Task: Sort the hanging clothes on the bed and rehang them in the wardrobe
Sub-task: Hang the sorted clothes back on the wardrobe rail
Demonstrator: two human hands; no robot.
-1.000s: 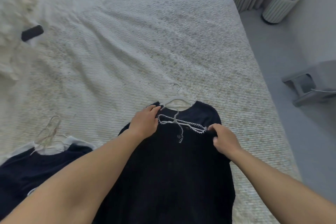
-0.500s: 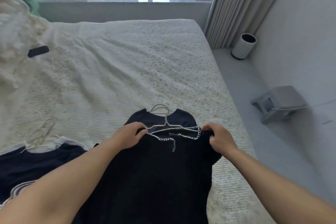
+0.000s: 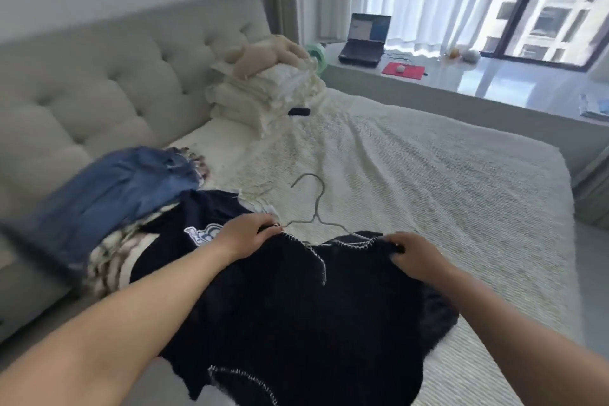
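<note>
Room: I'm looking across a bed [image 3: 428, 175] with a cream textured cover, grey tufted headboard [image 3: 99, 82] on the left, a window ledge with a laptop [image 3: 364, 39] beyond
Garment in hand: a dark knit top [image 3: 313, 323] with pale stitched edging lies flat on the near side of the bed, its neckline towards the headboard end
Hanger: a thin wire hanger [image 3: 316, 208] sits in the neckline, hook free and pointing up the bed
Left hand: my left hand [image 3: 245, 234] has its fingers curled onto the left shoulder of the top
Right hand: my right hand [image 3: 413, 255] pinches the right shoulder the same way
Other clothes: a navy printed shirt [image 3: 204, 221] just left of the top, blue jeans [image 3: 108, 194] and something striped under them, blurred, so I can't say whether those are on hangers
Progress: I judge this early; the sorting on the bed is under way, and no wardrobe is in view, so the rehanging seems all still to come
</note>
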